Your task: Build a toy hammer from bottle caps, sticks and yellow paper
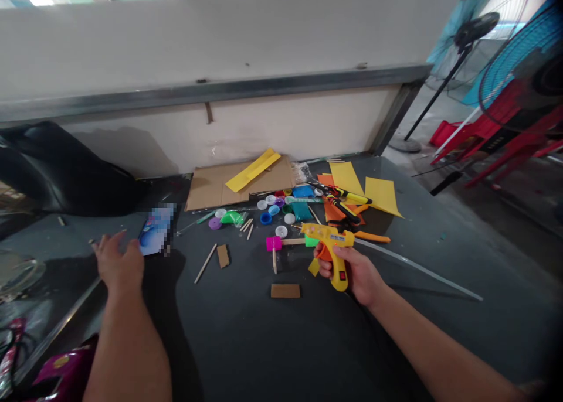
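Note:
My right hand [352, 273] is wrapped around a yellow hot glue gun [325, 235], fingers at its orange trigger. A long clear glue stick [417, 267] sticks out of the gun's back. Below the nozzle lies a magenta bottle cap [273, 244] with wooden sticks attached, linked to a green cap [311, 241] partly hidden by the gun. My left hand [118, 264] reaches over the table's left side, thumb and fingers apart. A small stick-like tip shows by its fingertips; whether they touch it is unclear. Beside that hand lies a blue, partly blurred flat packet or phone [156, 229].
Small cardboard pieces [285, 290] lie at the front. Bottle caps [266, 218], pliers [343, 205], yellow sheets [382, 194] and a cardboard sheet [206, 185] are spread behind. A black bag [57, 167] stands far left; fans [470, 36] stand off to the right.

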The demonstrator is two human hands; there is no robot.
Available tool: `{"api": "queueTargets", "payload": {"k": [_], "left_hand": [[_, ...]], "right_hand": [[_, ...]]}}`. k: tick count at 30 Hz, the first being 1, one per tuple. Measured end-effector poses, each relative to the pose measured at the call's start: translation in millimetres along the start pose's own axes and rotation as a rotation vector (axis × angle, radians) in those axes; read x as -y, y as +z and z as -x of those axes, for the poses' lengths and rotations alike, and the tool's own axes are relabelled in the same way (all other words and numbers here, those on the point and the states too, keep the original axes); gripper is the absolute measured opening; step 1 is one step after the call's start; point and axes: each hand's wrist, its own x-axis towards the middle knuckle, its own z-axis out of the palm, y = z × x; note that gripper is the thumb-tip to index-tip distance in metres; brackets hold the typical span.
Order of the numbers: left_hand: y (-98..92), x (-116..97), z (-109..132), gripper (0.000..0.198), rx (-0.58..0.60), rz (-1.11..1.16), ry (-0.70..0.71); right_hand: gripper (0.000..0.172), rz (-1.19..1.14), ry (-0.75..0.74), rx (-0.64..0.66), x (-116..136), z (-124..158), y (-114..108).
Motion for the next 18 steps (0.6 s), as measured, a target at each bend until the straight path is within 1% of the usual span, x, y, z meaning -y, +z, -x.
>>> {"api": "queueTargets", "payload": {"k": [1, 3, 5, 7, 11, 14, 18], "left_hand": [[-0.8, -7.1, 2.8, 0.054, -0.045, -0.002, -0.025], [-2.9, -20.9, 8.5, 0.051, -0.096, -0.034, -0.021], [-4.9, -31.3, 13.2, 0.049, -0.072, -0.091, 0.017], [-6.4, -36.6, 16.2, 0.049, -0.037, -0.126, 0.032], [-8.3, -37.4, 17.8, 0.056, -0.017, -0.123, -0.038], [-9.1, -36.6, 17.1, 0.062, 0.054, -0.106, -0.080], [-8.0, -36.8, 14.8, 0.061, 0.096, -0.115, -0.102]], "right_hand": [[0.020, 0.003, 0.000, 0.001, 0.2, 0.1, 0.2], [0.021, 0.012, 0.002, 0.004, 0.9, 0.6, 1.0], [0.021, 0.021, 0.005, 0.006, 1.8, 1.3, 1.9], [0.020, 0.027, 0.005, 0.006, 2.5, 1.8, 2.6], [0.020, 0.032, -0.001, 0.004, 2.7, 2.4, 3.2], [0.020, 0.030, -0.001, -0.004, 2.2, 2.4, 3.1], [0.019, 0.023, 0.001, -0.008, 2.1, 2.3, 3.0]]}}
